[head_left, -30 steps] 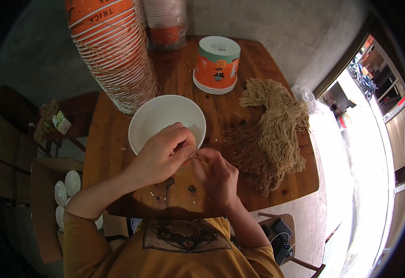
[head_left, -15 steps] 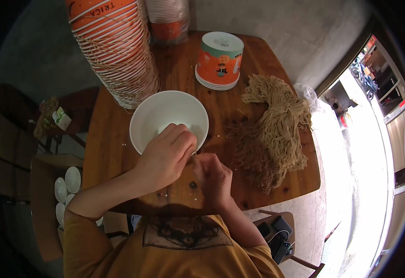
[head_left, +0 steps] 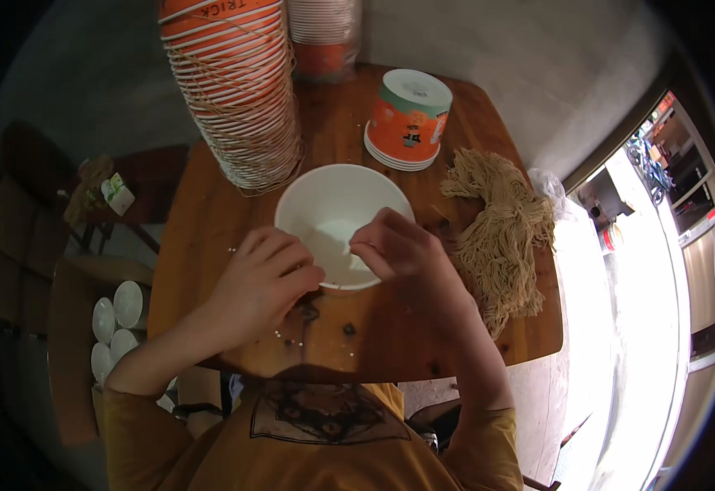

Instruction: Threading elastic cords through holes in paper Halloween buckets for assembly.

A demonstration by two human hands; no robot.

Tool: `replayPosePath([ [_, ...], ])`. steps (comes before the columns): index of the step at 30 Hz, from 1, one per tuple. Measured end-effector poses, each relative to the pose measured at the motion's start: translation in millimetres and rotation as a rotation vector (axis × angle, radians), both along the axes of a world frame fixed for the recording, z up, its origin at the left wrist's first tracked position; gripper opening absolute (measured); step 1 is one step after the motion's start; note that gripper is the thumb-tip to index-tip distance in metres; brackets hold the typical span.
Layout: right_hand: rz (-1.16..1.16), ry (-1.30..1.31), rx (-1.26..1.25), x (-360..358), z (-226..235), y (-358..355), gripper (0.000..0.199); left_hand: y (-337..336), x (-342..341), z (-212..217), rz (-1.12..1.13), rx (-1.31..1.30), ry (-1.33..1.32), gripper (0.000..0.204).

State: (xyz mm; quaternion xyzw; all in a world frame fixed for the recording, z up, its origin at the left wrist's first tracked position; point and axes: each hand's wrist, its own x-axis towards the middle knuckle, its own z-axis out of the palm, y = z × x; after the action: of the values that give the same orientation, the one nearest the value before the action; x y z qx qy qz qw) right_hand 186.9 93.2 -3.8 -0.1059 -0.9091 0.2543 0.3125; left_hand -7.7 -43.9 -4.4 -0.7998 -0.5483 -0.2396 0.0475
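Observation:
A white paper bucket (head_left: 304,204) rests on the wooden table in front of me, its open mouth tipped up toward me. At its near left rim, my left hand (head_left: 269,274) has bent fingers, with the thumb against the edge. My right hand (head_left: 405,245) is over the bucket's right side, thumb and forefinger pinched together; what they hold, if anything, is too small to make out. To the right lies a loose bundle of tan cords (head_left: 509,237).
Behind the bucket rises a tall leaning stack of orange buckets (head_left: 239,106) hung with cords. Upturned orange and green buckets (head_left: 410,123) stand at the back right, near a plastic-wrapped stack (head_left: 320,41). Small white bits (head_left: 289,337) dot the table. A cardboard box (head_left: 71,344) holds several white cups.
My hands have parted: the right rose from the table over the bucket's mouth, and the left slid back to the rim. My view has shifted, so the things on the table appear further right.

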Motion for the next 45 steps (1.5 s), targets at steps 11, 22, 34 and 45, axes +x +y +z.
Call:
replayPosePath([
  [11,-0.065,-0.137,-0.109,-42,-17,-8,0.008,-2,11,-8,0.342,-0.075,-0.251,0.016],
  [22,-0.246,-0.248,-0.031,-50,-17,-6,0.015,7,7,-10,0.334,-0.121,-0.221,0.01],
  [34,-0.214,-0.202,-0.078,-54,-13,-14,0.018,17,1,-8,0.351,-0.159,-0.281,0.015],
  [45,-0.265,-0.18,-0.125,-56,-13,-9,0.015,23,4,-6,0.362,-0.215,-0.308,0.016],
])
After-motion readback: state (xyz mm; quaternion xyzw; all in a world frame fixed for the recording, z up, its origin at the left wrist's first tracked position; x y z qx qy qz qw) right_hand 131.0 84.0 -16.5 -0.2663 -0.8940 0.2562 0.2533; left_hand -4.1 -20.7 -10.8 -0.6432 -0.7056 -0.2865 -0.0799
